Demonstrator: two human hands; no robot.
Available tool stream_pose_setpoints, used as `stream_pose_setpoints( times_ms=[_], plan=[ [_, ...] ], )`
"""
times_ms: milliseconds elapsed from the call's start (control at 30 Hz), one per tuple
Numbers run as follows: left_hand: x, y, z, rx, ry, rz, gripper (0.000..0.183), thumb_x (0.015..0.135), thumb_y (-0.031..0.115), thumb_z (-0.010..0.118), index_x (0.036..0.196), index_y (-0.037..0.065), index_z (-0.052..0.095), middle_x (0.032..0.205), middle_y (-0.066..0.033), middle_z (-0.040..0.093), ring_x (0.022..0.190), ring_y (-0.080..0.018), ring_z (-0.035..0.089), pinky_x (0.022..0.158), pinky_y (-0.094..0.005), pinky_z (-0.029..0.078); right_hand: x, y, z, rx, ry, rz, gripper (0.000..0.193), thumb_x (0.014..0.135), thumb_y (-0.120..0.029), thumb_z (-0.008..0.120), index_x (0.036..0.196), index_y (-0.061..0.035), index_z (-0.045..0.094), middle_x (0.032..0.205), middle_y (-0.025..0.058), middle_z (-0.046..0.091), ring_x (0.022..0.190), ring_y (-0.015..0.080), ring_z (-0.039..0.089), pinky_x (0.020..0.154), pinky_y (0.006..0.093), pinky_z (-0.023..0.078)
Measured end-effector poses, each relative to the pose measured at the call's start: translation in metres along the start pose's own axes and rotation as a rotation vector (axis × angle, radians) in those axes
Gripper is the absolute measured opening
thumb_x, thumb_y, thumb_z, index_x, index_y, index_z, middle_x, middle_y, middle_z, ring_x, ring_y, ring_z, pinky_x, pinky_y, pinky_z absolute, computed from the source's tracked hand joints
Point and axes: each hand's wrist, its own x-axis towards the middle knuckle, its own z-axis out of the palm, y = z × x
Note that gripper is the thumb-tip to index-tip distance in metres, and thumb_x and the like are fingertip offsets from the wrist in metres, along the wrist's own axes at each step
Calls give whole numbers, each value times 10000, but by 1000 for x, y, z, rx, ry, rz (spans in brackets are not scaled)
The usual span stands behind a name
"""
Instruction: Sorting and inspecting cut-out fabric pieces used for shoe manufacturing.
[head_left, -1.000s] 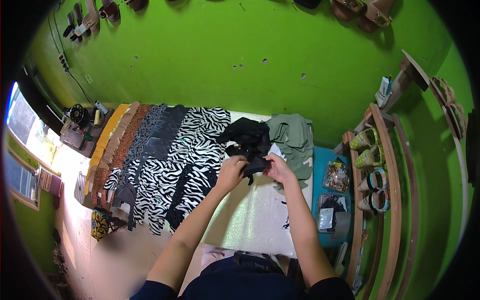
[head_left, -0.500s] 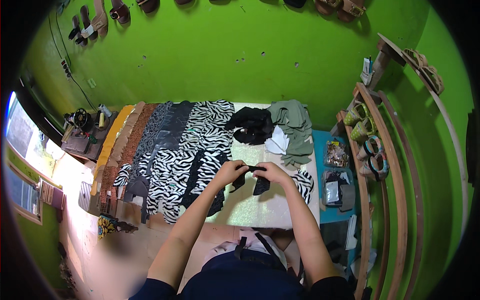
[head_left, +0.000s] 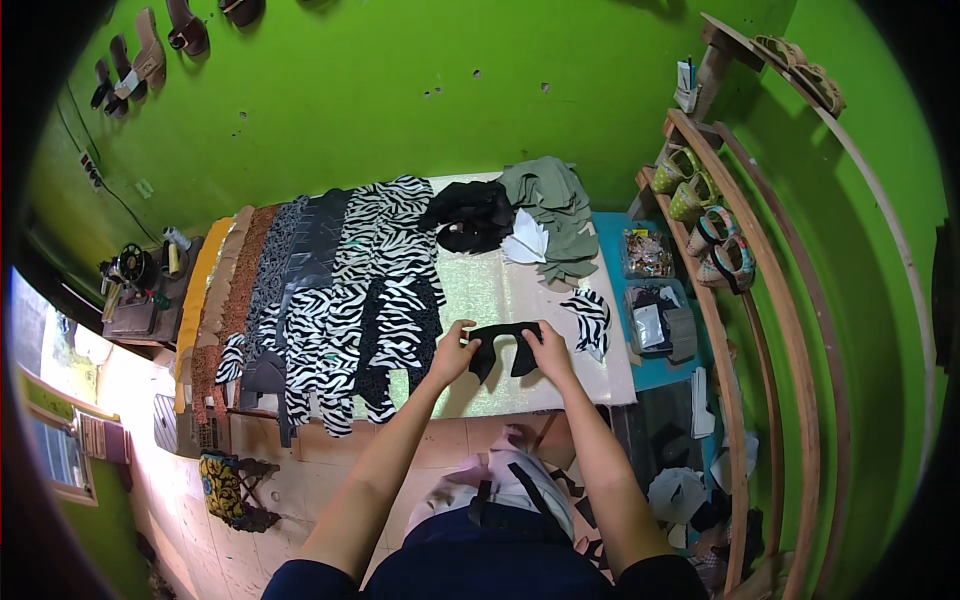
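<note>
Right of the black-and-white zebra-striped fabric rows [head_left: 392, 232], my left hand [head_left: 455, 354] pinched one end of the black, arch-shaped fabric piece [head_left: 503, 331], my right hand [head_left: 546, 352] the other; even, light tension seemed best to keep it flat.

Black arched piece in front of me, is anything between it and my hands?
Nothing visible: the left hand and right hand grip the black piece directly, near its upper ends. The zebra-print piece on the table lies beyond the right hand, not between.
</note>
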Motion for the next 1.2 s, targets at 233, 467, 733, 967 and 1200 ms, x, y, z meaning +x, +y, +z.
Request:
stream_pose_setpoints(
  times_ms=[233,467,733,967,1200],
  plan=[
    [33,1,15,358,220,133,380,775,145,593,1125,37,491,1069,-207,519,948,-344,534,831,-395,439,21,-5,-13,-708,233,-221,342,801,-207,572,1086,-22,530,973,134,549,888,295,527,759,377,429],
    [47,11,38,405,183,204,357,750,135,592,1086,38,520,1116,-190,458,1002,-353,483,865,-410,414,58,32,-63,-1015,254,-115,226,800,-141,486,1000,-82,573,1035,95,501,986,265,466,808,388,375],
    [56,45,63,376,191,326,255,777,137,568,1006,26,557,1054,-172,496,943,-335,508,821,-398,428,73,37,-82,-790,-2,-112,180,778,-174,568,929,-82,534,834,122,576,815,310,566,714,410,437],
    [70,54,72,-520,-201,-266,290,878,264,540,944,-18,556,733,-32,574,669,-96,548,628,-231,463,70,-5,-63,-656,-303,-471,295,835,-135,481,1119,-59,456,930,168,532,868,336,542,737,414,449],
    [60,35,42,-631,-121,-190,172,853,154,576,907,-8,557,754,-36,583,643,-81,548,596,-201,470,59,-4,-41,47,-394,-223,492,774,-237,619,1180,-20,444,975,174,567,847,265,572,737,334,445]
  ],
)
